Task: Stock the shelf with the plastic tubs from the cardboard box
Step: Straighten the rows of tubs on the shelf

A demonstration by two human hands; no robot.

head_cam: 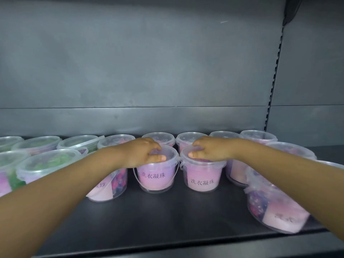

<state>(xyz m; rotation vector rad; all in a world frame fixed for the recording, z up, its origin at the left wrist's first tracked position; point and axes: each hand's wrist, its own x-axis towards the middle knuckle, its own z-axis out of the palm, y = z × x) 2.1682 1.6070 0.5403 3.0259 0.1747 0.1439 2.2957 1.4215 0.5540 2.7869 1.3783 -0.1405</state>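
Gripping two pink-labelled tubs from above, both hands are working at the middle of the dark shelf. The left hand is curling its fingers over the far rim of the left tub, with the thumb pressing on the near edge of the lid. The right hand is holding the right tub the same way, fingers bent over the lid and thumb lying along its near rim. Both tubs are standing upright on the shelf, just beside each other, in front of a back row of pink tubs. Green-filled tubs are sitting to the left. Another pink tub is sitting near the right front edge, partly hidden by the right forearm. A grey back panel is rising behind the rows.
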